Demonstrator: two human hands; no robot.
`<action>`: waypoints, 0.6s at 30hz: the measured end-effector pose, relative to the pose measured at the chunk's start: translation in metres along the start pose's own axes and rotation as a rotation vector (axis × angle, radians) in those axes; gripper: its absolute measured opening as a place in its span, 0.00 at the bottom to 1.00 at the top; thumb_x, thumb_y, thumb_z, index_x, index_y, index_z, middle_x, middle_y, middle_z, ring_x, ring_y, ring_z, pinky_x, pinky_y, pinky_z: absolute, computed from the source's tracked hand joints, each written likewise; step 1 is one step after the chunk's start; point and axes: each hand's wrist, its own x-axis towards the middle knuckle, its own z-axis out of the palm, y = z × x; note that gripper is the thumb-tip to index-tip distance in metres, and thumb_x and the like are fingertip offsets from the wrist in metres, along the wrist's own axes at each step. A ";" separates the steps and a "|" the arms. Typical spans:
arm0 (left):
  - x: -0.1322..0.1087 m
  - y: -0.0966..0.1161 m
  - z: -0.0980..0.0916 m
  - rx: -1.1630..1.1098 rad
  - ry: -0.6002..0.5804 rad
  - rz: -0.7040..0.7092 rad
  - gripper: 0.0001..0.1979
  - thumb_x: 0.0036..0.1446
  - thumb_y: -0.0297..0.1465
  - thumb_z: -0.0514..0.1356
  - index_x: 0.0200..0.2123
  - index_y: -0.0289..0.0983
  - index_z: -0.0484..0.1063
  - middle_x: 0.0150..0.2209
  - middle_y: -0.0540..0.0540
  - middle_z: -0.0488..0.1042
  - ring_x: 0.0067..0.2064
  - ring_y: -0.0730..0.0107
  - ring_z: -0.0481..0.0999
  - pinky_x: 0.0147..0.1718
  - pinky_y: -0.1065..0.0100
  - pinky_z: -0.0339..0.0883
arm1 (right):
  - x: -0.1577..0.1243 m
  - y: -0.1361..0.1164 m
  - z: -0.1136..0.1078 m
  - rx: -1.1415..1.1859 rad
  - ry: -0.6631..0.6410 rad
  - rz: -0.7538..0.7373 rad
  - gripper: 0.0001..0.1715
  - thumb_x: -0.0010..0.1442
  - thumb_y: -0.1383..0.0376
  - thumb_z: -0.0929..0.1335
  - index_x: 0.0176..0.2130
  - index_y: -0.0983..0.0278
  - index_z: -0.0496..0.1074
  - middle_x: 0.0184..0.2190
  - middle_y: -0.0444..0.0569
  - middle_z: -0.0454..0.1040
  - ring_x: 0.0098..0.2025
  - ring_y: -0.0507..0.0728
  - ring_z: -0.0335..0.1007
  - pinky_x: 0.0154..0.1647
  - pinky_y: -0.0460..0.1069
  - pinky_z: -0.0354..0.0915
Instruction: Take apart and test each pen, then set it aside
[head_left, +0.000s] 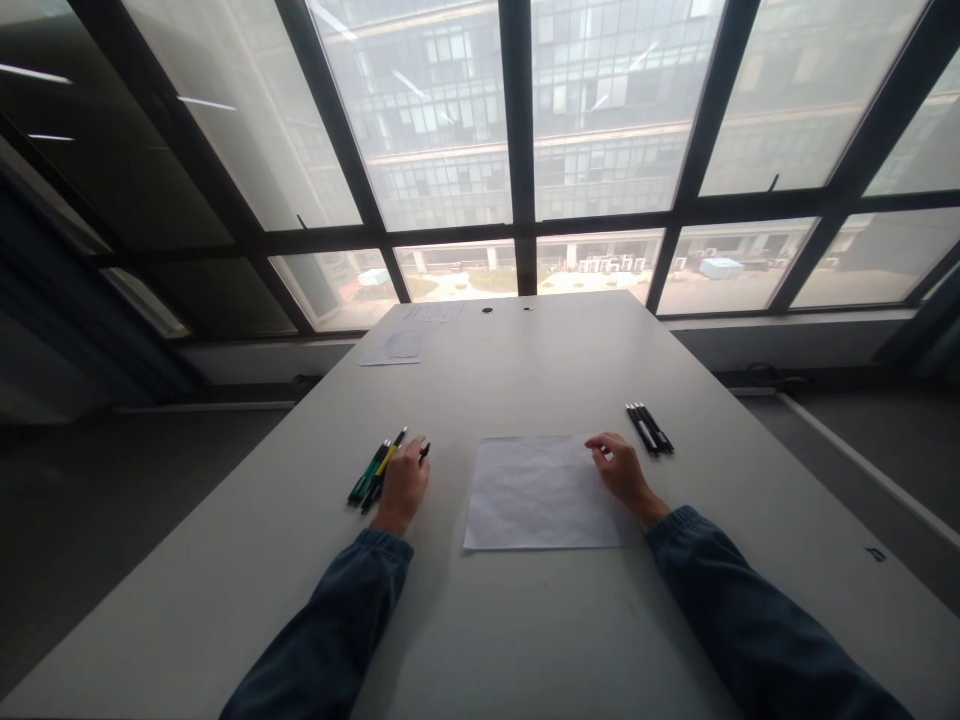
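Observation:
My left hand [405, 480] is closed around a dark pen [425, 452], whose end sticks out past the fingers on the right. Beside that hand, on its left, lie several pens [367, 472] in a loose bundle, with green, yellow and black barrels. A blank white sheet of paper [536, 495] lies flat between my two hands. Over its upper right part rests my right hand [619, 470], fingers curled together and nothing visible in them. Right of that hand, several black pens [649, 429] lie side by side in a neat row.
Printed sheets [405, 340] lie at the far left of the long white table [540, 385]. Two small dark spots mark its far end, and a small dark item [875, 554] lies near the right edge. Large framed windows [517, 150] stand behind the table.

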 end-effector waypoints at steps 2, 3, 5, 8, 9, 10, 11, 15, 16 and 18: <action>-0.003 0.023 -0.006 -0.221 0.019 0.002 0.21 0.57 0.29 0.56 0.54 0.32 0.69 0.41 0.39 0.76 0.39 0.60 0.77 0.45 0.58 0.71 | 0.002 0.000 0.001 0.011 -0.004 -0.004 0.11 0.57 0.71 0.63 0.33 0.63 0.75 0.31 0.50 0.76 0.35 0.58 0.69 0.38 0.53 0.66; -0.005 0.035 -0.008 -0.365 0.030 -0.017 0.22 0.57 0.32 0.57 0.55 0.33 0.69 0.41 0.41 0.76 0.37 0.62 0.77 0.42 0.60 0.73 | 0.003 0.000 0.001 0.016 -0.001 -0.008 0.11 0.57 0.71 0.63 0.33 0.63 0.75 0.31 0.50 0.76 0.36 0.59 0.69 0.39 0.53 0.66; -0.010 0.060 -0.010 -0.704 0.059 -0.083 0.26 0.57 0.36 0.60 0.58 0.35 0.67 0.43 0.42 0.75 0.39 0.64 0.77 0.40 0.62 0.75 | 0.005 -0.003 0.001 0.034 0.016 -0.018 0.11 0.58 0.70 0.63 0.34 0.62 0.75 0.32 0.51 0.76 0.36 0.59 0.69 0.40 0.54 0.67; -0.017 0.088 -0.002 -1.138 0.040 -0.145 0.28 0.56 0.37 0.62 0.60 0.40 0.64 0.44 0.45 0.74 0.42 0.68 0.77 0.45 0.61 0.74 | 0.005 -0.015 -0.001 0.097 0.022 -0.031 0.11 0.61 0.67 0.63 0.36 0.62 0.75 0.34 0.52 0.76 0.37 0.59 0.69 0.40 0.55 0.68; -0.020 0.094 0.003 -1.230 0.039 -0.174 0.27 0.55 0.37 0.64 0.58 0.41 0.66 0.43 0.46 0.74 0.42 0.69 0.77 0.46 0.61 0.74 | 0.004 -0.020 -0.002 0.130 -0.002 -0.029 0.11 0.62 0.66 0.63 0.37 0.62 0.75 0.35 0.52 0.76 0.38 0.59 0.70 0.40 0.54 0.68; -0.022 0.098 0.009 -1.303 0.034 -0.203 0.24 0.53 0.36 0.65 0.54 0.40 0.69 0.42 0.47 0.74 0.41 0.69 0.78 0.46 0.60 0.74 | 0.002 -0.026 -0.002 0.171 -0.034 -0.020 0.11 0.63 0.64 0.63 0.39 0.62 0.75 0.35 0.52 0.77 0.38 0.59 0.71 0.39 0.54 0.68; -0.025 0.101 0.015 -1.355 0.031 -0.232 0.21 0.52 0.36 0.67 0.48 0.39 0.71 0.41 0.47 0.74 0.41 0.69 0.78 0.46 0.60 0.74 | 0.000 -0.033 -0.002 0.214 -0.079 0.000 0.11 0.64 0.63 0.64 0.40 0.62 0.76 0.36 0.52 0.77 0.38 0.58 0.71 0.38 0.53 0.68; -0.037 0.106 0.038 -1.412 -0.017 -0.297 0.17 0.47 0.36 0.71 0.38 0.35 0.73 0.36 0.46 0.77 0.40 0.65 0.80 0.49 0.56 0.74 | -0.011 -0.052 0.004 0.387 -0.233 0.118 0.16 0.62 0.58 0.67 0.47 0.61 0.74 0.35 0.49 0.77 0.34 0.56 0.72 0.33 0.50 0.69; -0.039 0.107 0.041 -1.409 -0.037 -0.297 0.17 0.46 0.36 0.71 0.37 0.34 0.73 0.36 0.45 0.78 0.40 0.64 0.81 0.49 0.56 0.74 | -0.014 -0.054 0.006 0.440 -0.238 0.146 0.17 0.61 0.57 0.69 0.49 0.61 0.73 0.34 0.48 0.77 0.32 0.55 0.72 0.31 0.50 0.69; -0.045 0.111 0.045 -1.390 -0.080 -0.285 0.17 0.46 0.35 0.72 0.37 0.33 0.74 0.35 0.44 0.80 0.40 0.62 0.81 0.47 0.57 0.74 | -0.019 -0.057 0.009 0.538 -0.188 0.198 0.19 0.59 0.56 0.70 0.48 0.62 0.73 0.31 0.46 0.76 0.29 0.54 0.71 0.28 0.48 0.68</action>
